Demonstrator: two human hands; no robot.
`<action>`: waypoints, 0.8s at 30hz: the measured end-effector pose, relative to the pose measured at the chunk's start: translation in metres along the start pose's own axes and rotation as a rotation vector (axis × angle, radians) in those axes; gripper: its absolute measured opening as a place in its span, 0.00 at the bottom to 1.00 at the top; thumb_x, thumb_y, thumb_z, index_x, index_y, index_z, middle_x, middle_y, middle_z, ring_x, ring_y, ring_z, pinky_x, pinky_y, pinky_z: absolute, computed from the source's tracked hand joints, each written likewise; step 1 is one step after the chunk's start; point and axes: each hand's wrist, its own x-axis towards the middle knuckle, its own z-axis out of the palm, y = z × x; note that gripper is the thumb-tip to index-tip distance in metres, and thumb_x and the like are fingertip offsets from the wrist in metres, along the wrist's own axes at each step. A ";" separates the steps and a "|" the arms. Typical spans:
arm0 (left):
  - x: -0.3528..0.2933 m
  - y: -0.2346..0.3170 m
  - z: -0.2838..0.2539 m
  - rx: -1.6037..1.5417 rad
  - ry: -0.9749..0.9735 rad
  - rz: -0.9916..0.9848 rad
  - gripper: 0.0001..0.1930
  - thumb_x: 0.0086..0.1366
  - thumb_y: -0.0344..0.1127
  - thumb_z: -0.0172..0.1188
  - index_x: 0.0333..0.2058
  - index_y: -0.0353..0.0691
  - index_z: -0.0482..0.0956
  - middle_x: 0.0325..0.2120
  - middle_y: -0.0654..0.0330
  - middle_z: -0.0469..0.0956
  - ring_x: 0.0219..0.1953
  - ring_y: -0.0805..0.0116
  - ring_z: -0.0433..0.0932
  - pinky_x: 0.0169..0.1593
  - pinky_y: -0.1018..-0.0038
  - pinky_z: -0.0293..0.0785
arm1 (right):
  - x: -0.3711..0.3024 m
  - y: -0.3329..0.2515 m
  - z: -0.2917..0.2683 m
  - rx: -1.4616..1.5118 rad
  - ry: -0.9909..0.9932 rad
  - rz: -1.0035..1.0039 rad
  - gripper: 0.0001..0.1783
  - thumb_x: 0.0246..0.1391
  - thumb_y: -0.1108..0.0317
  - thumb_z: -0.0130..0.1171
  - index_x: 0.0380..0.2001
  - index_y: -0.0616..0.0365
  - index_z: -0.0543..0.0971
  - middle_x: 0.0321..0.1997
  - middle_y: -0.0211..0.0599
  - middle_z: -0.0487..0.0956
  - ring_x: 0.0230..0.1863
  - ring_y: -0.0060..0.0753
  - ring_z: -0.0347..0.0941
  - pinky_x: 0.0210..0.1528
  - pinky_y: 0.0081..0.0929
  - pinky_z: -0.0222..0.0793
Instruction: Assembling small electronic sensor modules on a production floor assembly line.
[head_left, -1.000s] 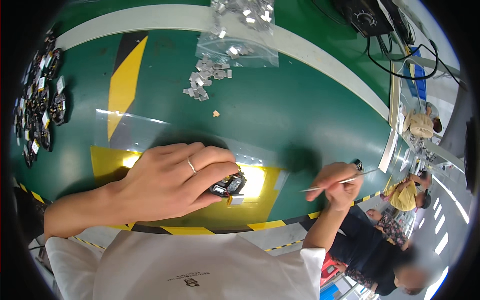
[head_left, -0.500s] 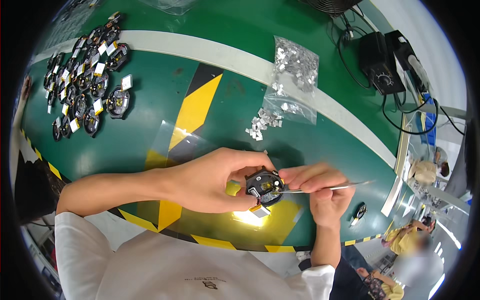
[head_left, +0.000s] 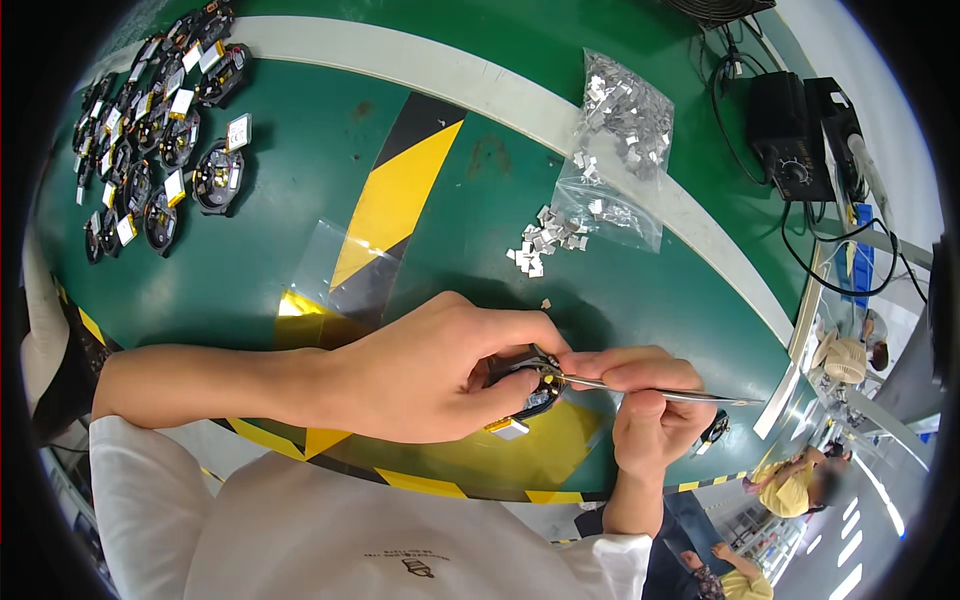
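My left hand (head_left: 430,375) grips a round black watch housing (head_left: 543,403) with exposed electronics, its thumb lying across the open inside. A small silver battery with a yellow edge (head_left: 510,429) sticks out below the housing. Pinched in my right hand (head_left: 652,405) is a pair of metal tweezers (head_left: 715,398), whose tips reach into the housing beside my left thumb. What the tips touch is too small to make out. Beneath both hands lies a transparent yellow sheet (head_left: 470,468) on the green table mat (head_left: 400,200).
Many similar watch housings with batteries (head_left: 218,178) crowd the far left. A clear bag of small silver pieces (head_left: 625,125) lies beyond my hands, with a loose pile (head_left: 545,240) beside it. Another housing (head_left: 712,430) sits at right. A black dial box (head_left: 790,145) stands far right.
My left thumb has slid inward over the housing, covering more of it. The tweezers now lie closer to that thumb. The whole view has shifted slightly.
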 end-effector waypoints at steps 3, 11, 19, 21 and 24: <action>-0.001 -0.004 -0.001 0.018 0.009 -0.007 0.10 0.65 0.25 0.56 0.45 0.33 0.78 0.21 0.59 0.79 0.18 0.77 0.74 0.23 0.76 0.67 | 0.000 0.001 0.000 0.030 -0.015 0.026 0.15 0.64 0.69 0.60 0.34 0.77 0.81 0.36 0.61 0.84 0.38 0.53 0.84 0.41 0.41 0.84; 0.000 -0.004 -0.001 0.042 -0.038 -0.053 0.12 0.63 0.23 0.55 0.44 0.33 0.80 0.27 0.62 0.84 0.21 0.82 0.75 0.24 0.80 0.69 | 0.000 0.002 -0.002 -0.024 -0.073 0.021 0.09 0.57 0.74 0.65 0.34 0.74 0.83 0.37 0.58 0.85 0.35 0.44 0.85 0.37 0.31 0.83; 0.001 -0.003 -0.002 0.033 -0.042 -0.080 0.13 0.63 0.23 0.55 0.46 0.34 0.80 0.26 0.63 0.82 0.21 0.83 0.73 0.24 0.81 0.67 | 0.002 0.001 -0.001 -0.103 -0.096 0.010 0.10 0.55 0.72 0.67 0.33 0.71 0.84 0.37 0.54 0.85 0.33 0.41 0.85 0.34 0.29 0.82; 0.001 0.000 -0.004 0.043 -0.052 -0.099 0.13 0.63 0.24 0.55 0.46 0.34 0.80 0.26 0.63 0.82 0.21 0.83 0.73 0.24 0.81 0.67 | 0.003 0.003 -0.002 -0.173 -0.140 -0.061 0.10 0.56 0.70 0.67 0.34 0.69 0.84 0.37 0.53 0.85 0.32 0.41 0.84 0.33 0.28 0.82; 0.001 -0.001 -0.004 0.052 -0.062 -0.116 0.13 0.63 0.24 0.55 0.46 0.34 0.80 0.26 0.64 0.82 0.20 0.83 0.72 0.23 0.81 0.66 | 0.004 0.004 -0.002 -0.196 -0.159 -0.075 0.10 0.56 0.69 0.67 0.35 0.68 0.83 0.36 0.51 0.85 0.31 0.40 0.84 0.31 0.28 0.81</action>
